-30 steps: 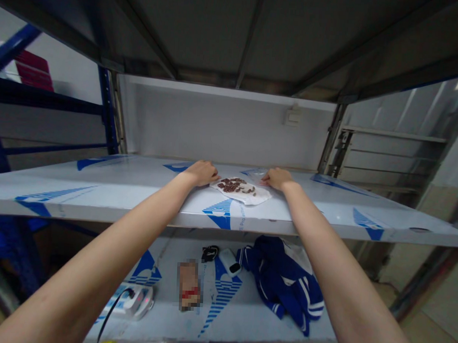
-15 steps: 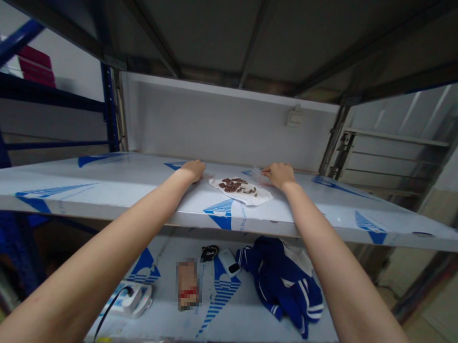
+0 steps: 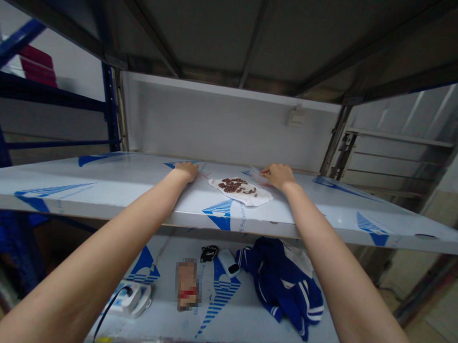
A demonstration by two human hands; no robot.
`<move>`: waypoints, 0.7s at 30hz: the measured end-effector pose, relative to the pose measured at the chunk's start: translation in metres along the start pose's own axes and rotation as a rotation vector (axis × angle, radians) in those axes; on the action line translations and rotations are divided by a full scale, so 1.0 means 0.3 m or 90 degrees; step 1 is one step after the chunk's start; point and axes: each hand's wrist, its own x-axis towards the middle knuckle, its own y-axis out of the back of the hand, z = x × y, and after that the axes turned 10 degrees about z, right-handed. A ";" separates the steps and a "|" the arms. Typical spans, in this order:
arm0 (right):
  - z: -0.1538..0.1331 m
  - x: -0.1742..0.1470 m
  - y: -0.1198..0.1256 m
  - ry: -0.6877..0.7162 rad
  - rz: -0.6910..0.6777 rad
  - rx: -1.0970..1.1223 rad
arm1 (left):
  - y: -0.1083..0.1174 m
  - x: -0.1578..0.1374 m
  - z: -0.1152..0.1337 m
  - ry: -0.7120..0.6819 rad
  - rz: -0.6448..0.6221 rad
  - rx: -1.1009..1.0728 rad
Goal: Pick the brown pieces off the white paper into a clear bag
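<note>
- The left hand (image 3: pixel 186 170) is laid on the shelf (image 3: pixel 100 187); its grip cannot be told.
- A clear bag (image 3: pixel 259 175) is pinched by the right hand (image 3: pixel 277 174), beside a paper (image 3: pixel 243 191) of dark bits.

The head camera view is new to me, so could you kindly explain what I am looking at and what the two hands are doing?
The camera sits on a person's head and looks forward and down, so both bare arms reach away from you. They stretch onto a metal shelf covered in white film with blue print. The left hand rests flat on it. The right hand touches a clear plastic bag; whether it grips it is hard to tell. Between the hands lies a white sheet with small dark brown pieces. On the shelf below lie a blue jacket and some small devices.
</note>
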 end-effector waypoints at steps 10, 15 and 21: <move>0.000 0.003 -0.002 -0.003 -0.002 0.014 | 0.071 0.002 -0.033 -0.010 -0.115 0.002; -0.004 0.001 0.001 0.002 0.002 0.021 | 0.045 0.053 -0.078 -0.018 -0.033 -0.079; -0.012 -0.003 0.006 0.010 -0.012 0.035 | 0.040 0.126 -0.133 -0.059 0.057 -0.217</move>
